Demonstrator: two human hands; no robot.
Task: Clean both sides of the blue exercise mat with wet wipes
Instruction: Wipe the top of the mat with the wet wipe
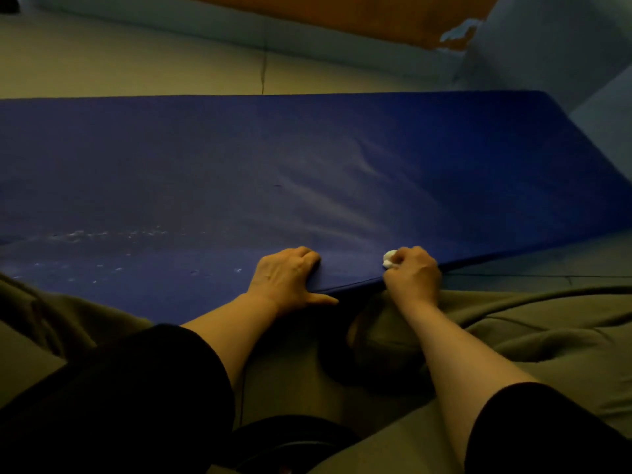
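Pale floor tiles (pixel 136 63) run along the far side of the scene, bordered by a light blue wall base and an orange panel (pixel 342 12) above it. One blue exercise mat (pixel 307 172) is laid across the middle of the view, its near edge lifted slightly off an olive-green blanket (pixel 530 330) that is spread in folds below it. Scattered whitish specks are seen on the mat's left part, and faint pale streaks cross its centre.

Two hands are counted at the mat's near edge. The left hand (pixel 289 278) is set on the mat with its fingers curled over the surface and its thumb stretched along the edge, so the edge is gripped. The right hand (pixel 412 273) is closed into a fist around one crumpled white wet wipe (pixel 390 259), which is pressed against the mat just beside the edge. Both forearms are bare, and two dark sleeves (pixel 154 388) are pushed up above them. No container can be made out.
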